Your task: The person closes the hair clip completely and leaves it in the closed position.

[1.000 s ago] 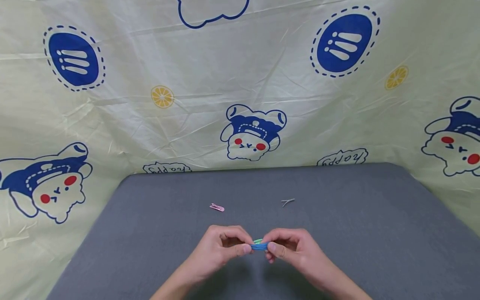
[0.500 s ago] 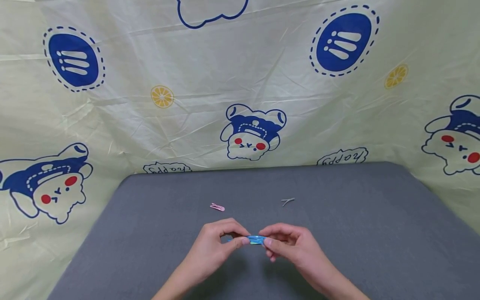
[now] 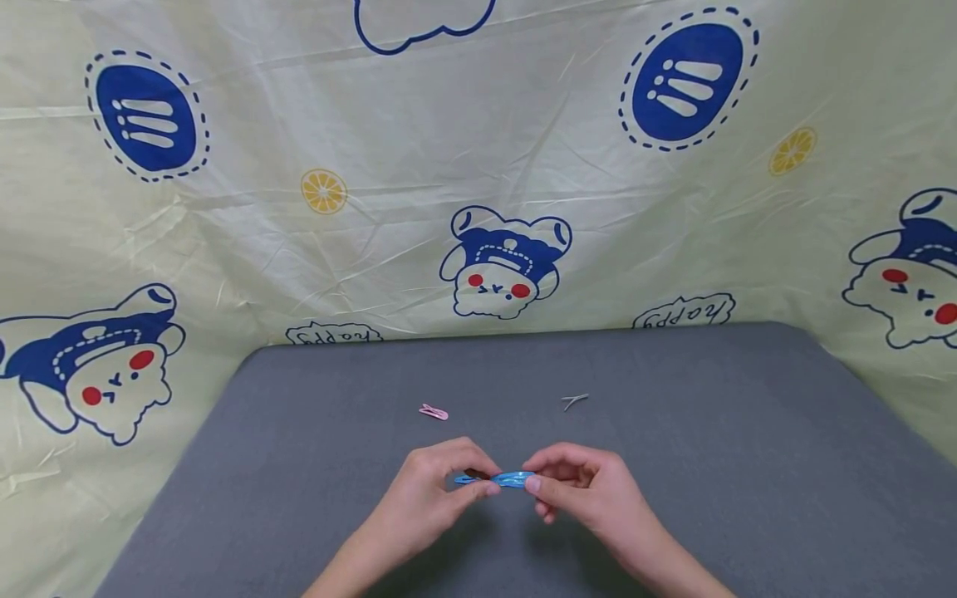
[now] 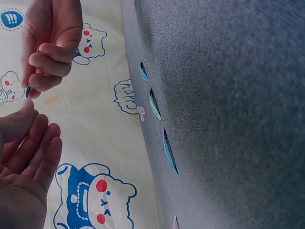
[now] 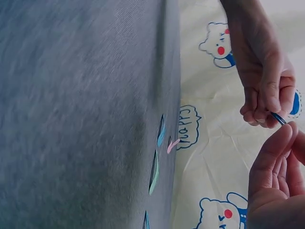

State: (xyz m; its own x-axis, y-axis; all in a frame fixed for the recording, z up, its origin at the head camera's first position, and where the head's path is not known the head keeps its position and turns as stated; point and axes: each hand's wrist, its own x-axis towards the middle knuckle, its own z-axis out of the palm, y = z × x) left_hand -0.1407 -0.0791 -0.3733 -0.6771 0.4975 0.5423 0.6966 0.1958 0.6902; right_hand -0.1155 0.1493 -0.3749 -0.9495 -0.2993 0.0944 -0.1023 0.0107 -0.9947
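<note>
A blue snap hair clip [image 3: 512, 479] spans the gap between both hands above the table. My left hand [image 3: 434, 486] pinches one end with thumb and fingertip. At the other end, my right hand [image 3: 586, 486] grips it between thumb and index finger. Seen edge-on in both wrist views, the held clip [image 4: 28, 91] is a thin dark-blue strip, mostly hidden by fingertips. Behind the left fingers in the head view, another blue clip [image 3: 465, 479] shows in part.
On the grey table [image 3: 710, 432] lie a pink clip [image 3: 434, 412] and a pale grey clip [image 3: 575, 401], beyond the hands. The left wrist view adds a green clip [image 4: 155, 107] between two blue ones. A patterned curtain [image 3: 404, 249] hangs behind.
Both hands have lifted slightly in the head view. The held clip has tilted, and the green seen by it earlier is now covered. More blue shows behind the left fingers.
</note>
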